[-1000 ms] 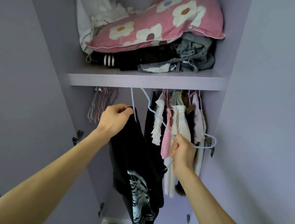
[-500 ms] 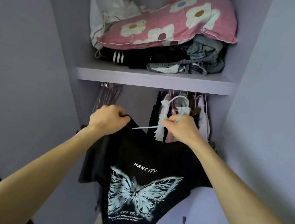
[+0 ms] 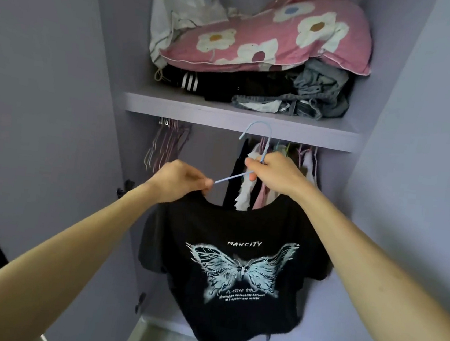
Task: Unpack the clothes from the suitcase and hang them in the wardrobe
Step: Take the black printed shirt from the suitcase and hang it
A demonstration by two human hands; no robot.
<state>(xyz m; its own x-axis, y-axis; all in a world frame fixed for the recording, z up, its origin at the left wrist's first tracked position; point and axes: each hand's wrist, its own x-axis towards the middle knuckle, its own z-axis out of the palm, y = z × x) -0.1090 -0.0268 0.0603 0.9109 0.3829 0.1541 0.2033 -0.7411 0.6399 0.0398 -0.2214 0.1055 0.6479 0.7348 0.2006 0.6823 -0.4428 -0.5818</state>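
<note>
Hanger (image 3: pixel 231 177) raised, T-shirt (image 3: pixel 239 228) hangs below right grip (image 3: pixel 275 173)

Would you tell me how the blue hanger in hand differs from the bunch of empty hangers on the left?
The blue hanger is gripped by the right hand, tilted; the empty hangers hang straight under the shelf. It is light blue; they look pink and grey. Both are thin hangers.

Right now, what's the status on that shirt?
Left hand pinches shirt collar. Right hand grips hanger, hook up. Shirt not hung yet. Hung clothes close behind.
</note>
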